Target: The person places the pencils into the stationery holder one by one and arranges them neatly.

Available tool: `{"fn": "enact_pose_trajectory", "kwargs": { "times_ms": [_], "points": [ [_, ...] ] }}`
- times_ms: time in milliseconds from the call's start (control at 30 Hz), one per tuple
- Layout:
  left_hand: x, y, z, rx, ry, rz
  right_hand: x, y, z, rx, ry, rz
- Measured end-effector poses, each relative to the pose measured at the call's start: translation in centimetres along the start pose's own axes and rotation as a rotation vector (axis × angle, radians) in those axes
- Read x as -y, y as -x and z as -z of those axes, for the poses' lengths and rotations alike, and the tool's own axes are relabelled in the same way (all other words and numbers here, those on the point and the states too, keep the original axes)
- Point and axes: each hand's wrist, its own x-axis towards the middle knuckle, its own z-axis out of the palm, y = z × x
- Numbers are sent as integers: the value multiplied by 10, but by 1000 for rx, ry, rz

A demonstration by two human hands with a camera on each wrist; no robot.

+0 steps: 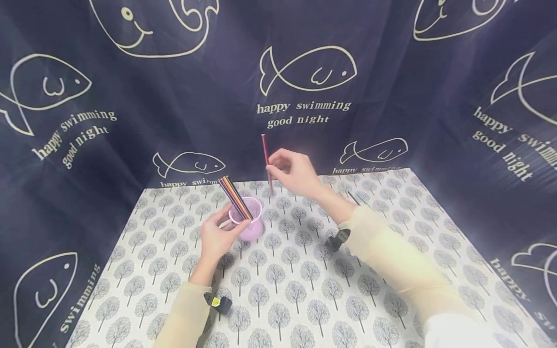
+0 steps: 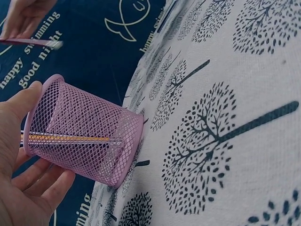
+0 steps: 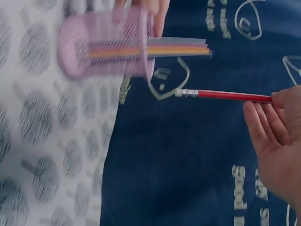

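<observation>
A pink mesh pencil cup (image 1: 252,233) stands on the patterned cloth with several pencils (image 1: 235,195) leaning in it. My left hand (image 1: 219,235) grips the cup near its rim, thumb and fingers on either side in the left wrist view. To the right of the cup and above the cloth, my right hand (image 1: 296,171) pinches a red pencil (image 3: 225,95) between thumb and fingertips. That pencil is held nearly upright. Its white eraser end (image 3: 181,92) points down toward the cloth.
Thin dark sticks (image 1: 358,197) lie on the cloth beyond the right forearm. The white cloth (image 1: 278,290) printed with trees covers the table. A dark blue curtain (image 1: 243,130) with fish drawings hangs behind its far edge.
</observation>
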Motion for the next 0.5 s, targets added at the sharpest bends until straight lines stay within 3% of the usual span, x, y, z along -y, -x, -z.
{"fn": "enact_pose_trajectory", "kwargs": {
  "times_ms": [167, 500],
  "points": [
    [1, -1, -1, -3, 4, -20, 8, -5, -26, 75, 5, 52],
    [3, 0, -1, 3, 7, -22, -12, -3, -61, 168, 147, 46]
  ]
}}
